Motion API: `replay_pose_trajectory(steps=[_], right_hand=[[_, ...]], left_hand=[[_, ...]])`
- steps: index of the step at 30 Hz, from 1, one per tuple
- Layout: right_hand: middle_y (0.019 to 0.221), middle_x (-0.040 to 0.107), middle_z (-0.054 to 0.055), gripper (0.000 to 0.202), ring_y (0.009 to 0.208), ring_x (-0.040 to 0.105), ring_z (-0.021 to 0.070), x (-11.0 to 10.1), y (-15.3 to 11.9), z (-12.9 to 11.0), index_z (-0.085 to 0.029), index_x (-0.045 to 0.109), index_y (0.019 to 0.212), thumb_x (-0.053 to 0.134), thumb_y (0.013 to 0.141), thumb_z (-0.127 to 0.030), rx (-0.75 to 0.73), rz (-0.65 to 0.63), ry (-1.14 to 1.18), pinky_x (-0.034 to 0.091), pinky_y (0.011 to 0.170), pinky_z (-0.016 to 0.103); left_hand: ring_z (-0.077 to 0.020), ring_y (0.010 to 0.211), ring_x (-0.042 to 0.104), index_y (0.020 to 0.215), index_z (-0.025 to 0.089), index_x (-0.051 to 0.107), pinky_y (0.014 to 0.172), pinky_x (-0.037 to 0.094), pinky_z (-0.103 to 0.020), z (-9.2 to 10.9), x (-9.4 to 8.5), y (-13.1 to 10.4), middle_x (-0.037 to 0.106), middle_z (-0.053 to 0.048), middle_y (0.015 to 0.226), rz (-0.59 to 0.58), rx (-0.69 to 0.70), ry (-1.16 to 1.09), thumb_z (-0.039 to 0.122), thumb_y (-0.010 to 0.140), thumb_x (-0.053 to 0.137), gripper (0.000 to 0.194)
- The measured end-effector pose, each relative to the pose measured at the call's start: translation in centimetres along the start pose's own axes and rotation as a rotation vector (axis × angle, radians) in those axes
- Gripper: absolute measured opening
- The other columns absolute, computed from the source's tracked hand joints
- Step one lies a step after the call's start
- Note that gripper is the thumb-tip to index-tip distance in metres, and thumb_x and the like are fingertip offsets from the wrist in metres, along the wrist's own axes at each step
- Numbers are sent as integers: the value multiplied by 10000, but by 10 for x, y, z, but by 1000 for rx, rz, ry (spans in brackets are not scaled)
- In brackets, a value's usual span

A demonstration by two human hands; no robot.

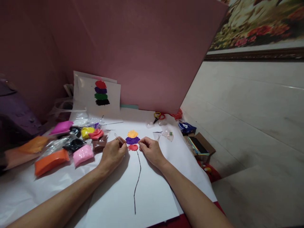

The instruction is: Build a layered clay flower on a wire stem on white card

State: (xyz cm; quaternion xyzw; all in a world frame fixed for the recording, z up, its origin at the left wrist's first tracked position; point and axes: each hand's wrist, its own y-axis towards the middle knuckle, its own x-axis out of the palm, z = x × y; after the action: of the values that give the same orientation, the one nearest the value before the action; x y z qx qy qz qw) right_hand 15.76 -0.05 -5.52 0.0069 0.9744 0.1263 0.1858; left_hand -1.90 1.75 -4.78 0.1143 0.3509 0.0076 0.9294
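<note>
A white sheet (114, 196) bears a stack of clay patches: yellow-orange (132, 134) on top, purple (132, 140) under it, coral red (133, 147) lowest. From there a dark wavy line (140, 171) runs down the sheet. My left hand (114, 151) is at the left of the patches, fingers closed round a thin clear stick (117, 136). On the right side, my right hand (150, 150) pinches at the edge of the purple patch; whatever lies between its fingertips is too small to make out.
Bagged clay in orange (51, 162), pink (83, 155) and other colours lies at the left. A sheet with four coloured patches (112, 95) leans behind. Scissors (158, 117) are at the back; a cardboard box (201, 144) stands at the right.
</note>
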Motion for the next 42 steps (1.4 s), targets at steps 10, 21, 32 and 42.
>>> replay_pose_trajectory(steps=[10, 21, 32, 42], right_hand=[[617, 566, -40, 135, 582, 484, 118, 1, 0, 2, -196, 611, 731, 490, 789, -186, 0, 6, 5, 386, 580, 233], [624, 566, -41, 134, 594, 492, 117, 1, 0, 1, -197, 611, 736, 492, 794, -183, -3, 5, 3, 389, 591, 233], [625, 565, -40, 135, 590, 481, 117, 1, 0, 2, -197, 609, 731, 490, 794, -184, -9, 0, 2, 383, 587, 234], [622, 563, -33, 139, 581, 469, 118, 1, -1, 2, -192, 610, 734, 487, 798, -195, -16, 0, 6, 379, 568, 235]], left_hand=[[-195, 648, 598, 699, 188, 580, 665, 421, -306, -1, -2, 2, 636, -22, 663, 22, 10, -7, 241, 754, 458, 144], [-184, 606, 571, 695, 198, 543, 641, 400, -300, -1, -2, 2, 578, 3, 602, 56, 33, 20, 212, 761, 442, 122], [-172, 638, 572, 685, 194, 564, 641, 419, -289, 3, -3, 0, 612, -6, 673, 113, -21, -100, 220, 764, 459, 134], [-183, 695, 581, 757, 185, 594, 671, 443, -312, 2, -3, 1, 629, -26, 726, 89, -46, -325, 314, 784, 529, 147]])
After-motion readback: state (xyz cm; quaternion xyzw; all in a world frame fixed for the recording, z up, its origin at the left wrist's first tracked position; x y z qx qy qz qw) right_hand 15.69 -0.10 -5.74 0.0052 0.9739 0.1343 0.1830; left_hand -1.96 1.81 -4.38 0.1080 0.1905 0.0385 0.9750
